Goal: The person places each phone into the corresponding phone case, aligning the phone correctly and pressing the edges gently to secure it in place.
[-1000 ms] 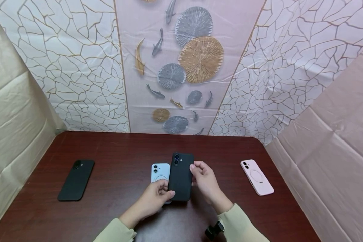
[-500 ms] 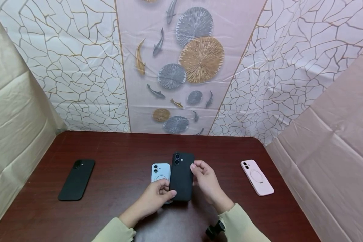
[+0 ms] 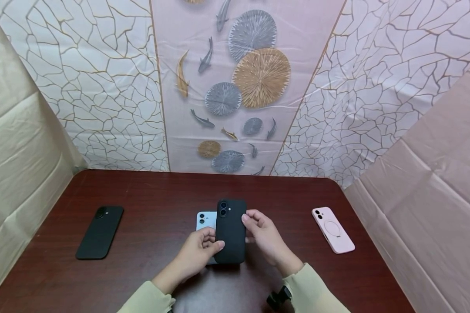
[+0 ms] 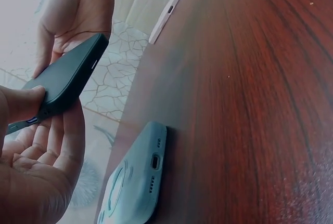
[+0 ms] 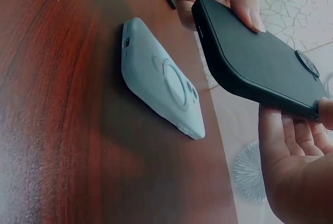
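Observation:
A black phone (image 3: 230, 234) is held between both hands, its back with the camera lenses facing up. My left hand (image 3: 193, 254) pinches its left edge, with the thumb (image 4: 23, 102) on the back and the fingers beneath. The opposite long edge is pinched by my right hand (image 3: 269, 239), thumb on top and fingers under it. In both wrist views the phone (image 5: 255, 52) is raised above the table. Behind it lies a light blue phone (image 3: 205, 220) with a ring on its back, partly hidden in the head view but plain in the right wrist view.
Another black phone (image 3: 99, 233) lies back-up at the left of the dark red wooden table (image 3: 156, 195). At the right is a pink phone (image 3: 333, 229) with a ring on its back. Patterned cloth (image 3: 113, 108) hangs behind the table.
Both hands have brought the black phone slightly left and toward the person, so it covers more of the light blue one. The grip looks the same.

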The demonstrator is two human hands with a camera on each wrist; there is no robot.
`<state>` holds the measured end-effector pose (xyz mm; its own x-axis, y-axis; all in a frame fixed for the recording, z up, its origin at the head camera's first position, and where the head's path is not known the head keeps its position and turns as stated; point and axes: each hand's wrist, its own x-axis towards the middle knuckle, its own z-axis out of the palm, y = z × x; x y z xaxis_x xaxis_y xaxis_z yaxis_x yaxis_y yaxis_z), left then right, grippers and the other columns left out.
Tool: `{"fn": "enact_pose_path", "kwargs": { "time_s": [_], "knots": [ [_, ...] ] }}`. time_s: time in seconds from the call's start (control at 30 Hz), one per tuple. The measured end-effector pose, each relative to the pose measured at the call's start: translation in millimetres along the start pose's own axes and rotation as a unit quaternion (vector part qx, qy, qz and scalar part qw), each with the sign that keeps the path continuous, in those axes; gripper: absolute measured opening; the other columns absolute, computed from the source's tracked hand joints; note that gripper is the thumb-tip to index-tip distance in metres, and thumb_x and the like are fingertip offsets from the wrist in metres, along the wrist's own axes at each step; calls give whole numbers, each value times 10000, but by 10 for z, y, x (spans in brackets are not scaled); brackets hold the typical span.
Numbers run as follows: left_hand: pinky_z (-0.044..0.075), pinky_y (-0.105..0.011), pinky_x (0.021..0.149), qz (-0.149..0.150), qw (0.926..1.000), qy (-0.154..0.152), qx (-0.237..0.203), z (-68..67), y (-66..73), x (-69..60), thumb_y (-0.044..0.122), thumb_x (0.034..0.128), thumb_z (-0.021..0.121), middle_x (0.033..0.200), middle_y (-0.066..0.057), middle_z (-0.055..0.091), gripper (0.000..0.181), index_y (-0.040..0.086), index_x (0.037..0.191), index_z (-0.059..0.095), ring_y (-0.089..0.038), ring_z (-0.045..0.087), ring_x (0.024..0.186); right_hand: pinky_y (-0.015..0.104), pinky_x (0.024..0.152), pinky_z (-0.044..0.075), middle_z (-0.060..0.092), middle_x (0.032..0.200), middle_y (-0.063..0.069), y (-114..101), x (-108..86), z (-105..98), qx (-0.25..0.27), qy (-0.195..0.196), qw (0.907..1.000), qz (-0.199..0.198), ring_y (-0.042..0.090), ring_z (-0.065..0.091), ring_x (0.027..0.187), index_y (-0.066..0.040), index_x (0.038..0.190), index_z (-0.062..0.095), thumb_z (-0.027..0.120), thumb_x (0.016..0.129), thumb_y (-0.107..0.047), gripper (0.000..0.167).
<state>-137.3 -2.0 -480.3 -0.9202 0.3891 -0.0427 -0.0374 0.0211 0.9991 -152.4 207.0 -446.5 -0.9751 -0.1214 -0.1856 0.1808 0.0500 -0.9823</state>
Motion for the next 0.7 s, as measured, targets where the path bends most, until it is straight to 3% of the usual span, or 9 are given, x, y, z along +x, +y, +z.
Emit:
{"fn": "enact_pose_path", "kwargs": {
  "time_s": [0.23, 0.37, 0.53, 0.7],
  "knots": [
    [502, -257, 636, 55, 10000, 42, 20, 18, -46, 4, 125, 915, 677, 868, -77, 648, 174, -8, 1001, 604, -172, 617, 758, 399, 740, 557, 680, 971, 119, 59, -42, -33, 18, -270, 9995, 135, 226, 673, 844, 0, 1128, 566, 576, 983, -317, 349],
    [518, -254, 677, 96, 9998, 186, -61, 32, -49, 11, 127, 918, 674, 875, -85, 650, 183, -21, 1000, 605, -174, 639, 792, 374, 740, 559, 683, 986, 121, 123, -76, -85, -81, -832, 9960, 315, 216, 678, 835, 3, 1124, 552, 582, 982, -289, 326],
    [536, -270, 737, 16, 9986, 386, -373, 37, -11, 10, 129, 922, 666, 903, -109, 659, 235, -62, 1041, 596, -191, 665, 847, 401, 807, 547, 653, 1129, 166, 179, -109, -132, 136, -1530, 9870, 469, 281, 670, 955, 0, 1207, 524, 594, 976, -240, 340],
    [546, -300, 743, -164, 9974, 247, -662, 29, -27, 15, 151, 939, 649, 939, -127, 671, 286, -82, 1090, 582, -192, 669, 862, 420, 781, 555, 647, 1136, 185, 192, -117, -144, 188, -1553, 9871, 343, 318, 664, 983, -9, 1211, 526, 594, 973, -195, 310]
  ]
}}
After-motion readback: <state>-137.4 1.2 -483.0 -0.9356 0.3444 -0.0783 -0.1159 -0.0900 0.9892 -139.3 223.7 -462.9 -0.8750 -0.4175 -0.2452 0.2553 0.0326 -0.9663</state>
